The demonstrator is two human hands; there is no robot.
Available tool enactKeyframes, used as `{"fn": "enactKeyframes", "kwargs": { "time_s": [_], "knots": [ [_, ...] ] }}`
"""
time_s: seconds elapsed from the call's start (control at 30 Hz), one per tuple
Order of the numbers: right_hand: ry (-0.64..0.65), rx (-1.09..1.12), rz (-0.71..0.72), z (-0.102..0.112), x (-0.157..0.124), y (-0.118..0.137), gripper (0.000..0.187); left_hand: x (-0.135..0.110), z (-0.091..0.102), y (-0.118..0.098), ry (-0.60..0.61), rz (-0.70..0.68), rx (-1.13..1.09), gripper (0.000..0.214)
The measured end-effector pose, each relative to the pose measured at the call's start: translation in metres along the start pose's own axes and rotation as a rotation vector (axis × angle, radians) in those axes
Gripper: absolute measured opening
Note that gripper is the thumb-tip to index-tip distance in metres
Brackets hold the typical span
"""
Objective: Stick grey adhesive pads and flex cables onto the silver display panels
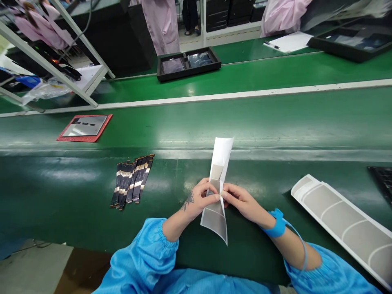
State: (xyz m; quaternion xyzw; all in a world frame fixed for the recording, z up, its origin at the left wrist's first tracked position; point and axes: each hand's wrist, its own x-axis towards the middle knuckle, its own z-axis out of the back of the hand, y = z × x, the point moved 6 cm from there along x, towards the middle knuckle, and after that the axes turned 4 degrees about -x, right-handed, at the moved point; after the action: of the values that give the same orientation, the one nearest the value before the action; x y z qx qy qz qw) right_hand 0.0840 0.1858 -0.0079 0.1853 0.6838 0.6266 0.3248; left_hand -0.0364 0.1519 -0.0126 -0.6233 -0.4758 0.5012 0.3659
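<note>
A white backing strip with grey adhesive stickers [215, 222] is held upright in front of me, its top curling away and its lower end bowed. My left hand [200, 198] pinches its middle from the left, thumb and forefinger together. From the other side, my right hand [240, 199] grips the same strip's right edge with closed fingertips, close to the left thumb. Exactly what lies between the fingertips is too small to tell. A blue wrist strap [277, 223] with a cord is on my right wrist. To the left lie several black flat flex cables [132, 181], side by side.
More sticker sheets [346, 222] lie at the right, with a black object [382, 179] at the edge. A display panel [85, 125] rests on a red pad at left. Beyond the white rail [196, 98] sit black trays [188, 65] and paper [289, 42]. People in pink stand behind.
</note>
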Motion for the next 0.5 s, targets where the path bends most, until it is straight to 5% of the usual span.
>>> {"fn": "enactKeyframes", "kwargs": {
  "time_s": [0.5],
  "knots": [
    [-0.001, 0.017, -0.001, 0.0017, -0.0010, -0.0027, 0.044, 0.0024, 0.0026, 0.0028, 0.039, -0.001, -0.093, 0.028]
  ]
}}
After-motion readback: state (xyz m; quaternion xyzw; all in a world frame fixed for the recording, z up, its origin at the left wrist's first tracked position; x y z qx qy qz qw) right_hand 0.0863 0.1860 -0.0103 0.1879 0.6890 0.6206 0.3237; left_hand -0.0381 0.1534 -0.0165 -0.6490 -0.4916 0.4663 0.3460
